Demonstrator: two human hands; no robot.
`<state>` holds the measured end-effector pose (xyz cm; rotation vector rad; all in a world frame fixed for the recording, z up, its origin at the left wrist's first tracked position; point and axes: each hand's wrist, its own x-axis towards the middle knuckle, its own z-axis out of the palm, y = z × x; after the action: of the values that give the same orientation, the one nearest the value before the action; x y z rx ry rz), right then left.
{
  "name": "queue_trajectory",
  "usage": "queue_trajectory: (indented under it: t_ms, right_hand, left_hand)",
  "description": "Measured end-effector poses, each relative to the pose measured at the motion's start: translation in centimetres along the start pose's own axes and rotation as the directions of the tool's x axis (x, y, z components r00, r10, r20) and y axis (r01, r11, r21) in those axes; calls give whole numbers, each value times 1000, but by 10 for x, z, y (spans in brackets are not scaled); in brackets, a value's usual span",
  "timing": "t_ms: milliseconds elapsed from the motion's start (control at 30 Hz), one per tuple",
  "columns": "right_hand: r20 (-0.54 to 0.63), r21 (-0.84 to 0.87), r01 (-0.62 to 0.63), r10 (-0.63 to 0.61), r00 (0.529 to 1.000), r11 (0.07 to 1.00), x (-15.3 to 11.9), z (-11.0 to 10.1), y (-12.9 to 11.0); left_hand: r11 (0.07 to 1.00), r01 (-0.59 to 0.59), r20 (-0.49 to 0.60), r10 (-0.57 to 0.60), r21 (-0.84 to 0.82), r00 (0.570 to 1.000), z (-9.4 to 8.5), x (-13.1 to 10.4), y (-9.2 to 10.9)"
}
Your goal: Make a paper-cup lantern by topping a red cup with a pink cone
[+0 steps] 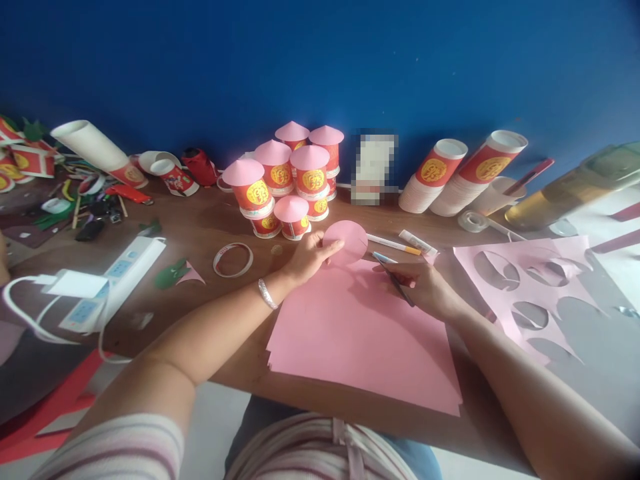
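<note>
**Pink disc held up in left hand, scissors in right, over pink sheets**

Left hand (pixel 310 257), centre of frame, pinches a pink paper disc (pixel 346 243) by its left edge, thumb on top and fingers behind. The disc is lifted off the surface and tilted toward the camera, likely so its face and edge can be checked. It is round with a clean edge, plain pink with no print, and looks thin and flat, though a faint fold or slit near the thumb is possible; too small to tell.

Right hand (pixel 425 287), right of centre, is closed around dark scissors (pixel 397 283). The blades look nearly together and point to the upper left, toward the disc. The hand rests low on the stack of pink sheets (pixel 360 333), apparently parked within reach of the disc. The hands are apart and do not touch each other.

The sheets lie flat at centre-bottom of the wooden surface (pixel 200 233), directly beneath both hands, handy as stock.

Just behind the disc stands a cluster of red cups with pink cone lids (pixel 280 180), stacked in tiers. A pen (pixel 393 244) and a glue stick (pixel 417 243) lie just right of the disc. At right is a pink offcut sheet (pixel 520 280) full of round holes. Stacked paper cups (pixel 465 173) lean at upper right. A power strip (pixel 113 280) lies at left.
</note>
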<state>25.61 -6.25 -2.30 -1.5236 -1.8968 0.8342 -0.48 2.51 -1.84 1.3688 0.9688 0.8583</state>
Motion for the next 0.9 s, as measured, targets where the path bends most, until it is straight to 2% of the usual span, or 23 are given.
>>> queue_trajectory:
  t_ms: [100, 200, 367, 600, 900]
  right_hand:
    - [87, 18, -13, 11, 996, 1000, -1, -5, -4]
    - [123, 17, -20, 18, 992, 1000, -1, -5, -7]
    - [112, -17, -39, 41, 993, 999, -1, -1, -5]
    - [94, -95, -3, 12, 996, 996, -1, 1, -4]
    - [82, -116, 2, 7, 997, 993, 0, 3, -1]
  left_hand:
    - [999, -28, 7, 28, 15, 1000, -1, 1, 0]
    - [998, -47, 34, 46, 34, 998, -1, 1, 0]
    - [994, -78, 84, 72, 77, 994, -1, -1, 1]
    - [995, -58, 78, 52, 82, 996, 0, -2, 3]
    - [997, -27, 109, 19, 74, 994, -3, 0, 1]
